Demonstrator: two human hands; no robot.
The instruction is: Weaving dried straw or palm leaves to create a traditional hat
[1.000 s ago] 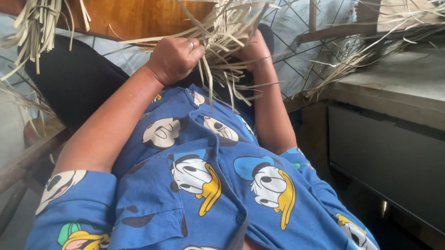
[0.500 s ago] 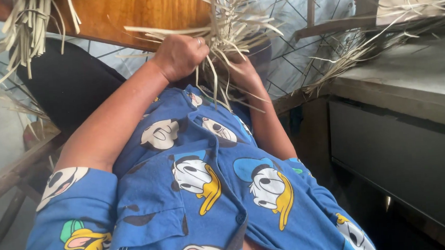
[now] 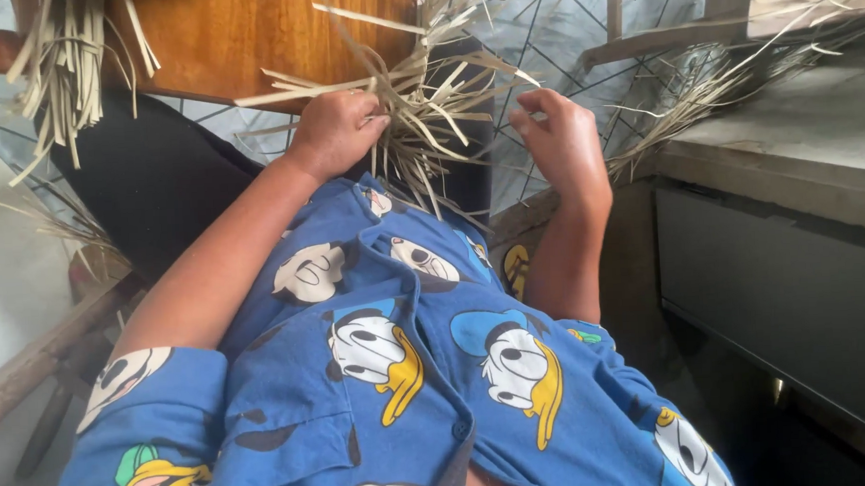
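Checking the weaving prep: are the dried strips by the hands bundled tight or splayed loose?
Splayed loose. The dried strips fan out in many directions; the left hand grips their middle, the right hand is beside them.

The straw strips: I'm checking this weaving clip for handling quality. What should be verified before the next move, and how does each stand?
1. Left hand closed on the bundle of straw strips: ok.
2. Right hand has a grip on a strip: cannot tell; fingers curled beside the bundle.
3. Strip ends fanned, not knotted: ok.
4. Bundle held above the blue shirt: ok.
5. Spare strips hanging at upper left: ok.
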